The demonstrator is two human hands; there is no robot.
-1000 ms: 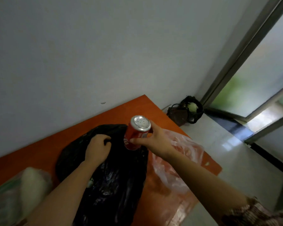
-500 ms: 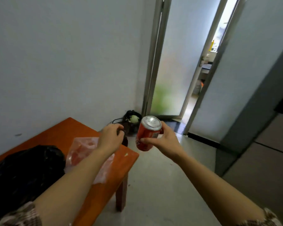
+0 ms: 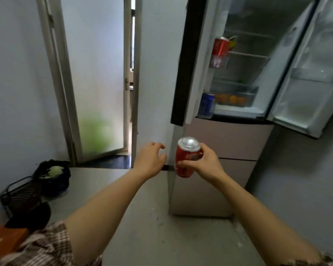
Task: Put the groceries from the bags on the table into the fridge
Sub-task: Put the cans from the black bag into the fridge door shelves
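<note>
right hand [image 3: 204, 163] grips red soda can [image 3: 186, 157] mid-frame, short of open fridge [image 3: 244, 77] upper right | left hand [image 3: 151, 161] empty, fingers spread | risk: tilted can slips from fingertip hold; could knock red door-shelf can [image 3: 220, 47]

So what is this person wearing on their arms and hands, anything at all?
Nothing on the hands: the left hand and right hand are bare, with no gloves, rings or watch visible. Both forearms are bare too. Short plaid sleeves in brownish and pale checks show at the bottom corners, ending around the elbows.
</note>
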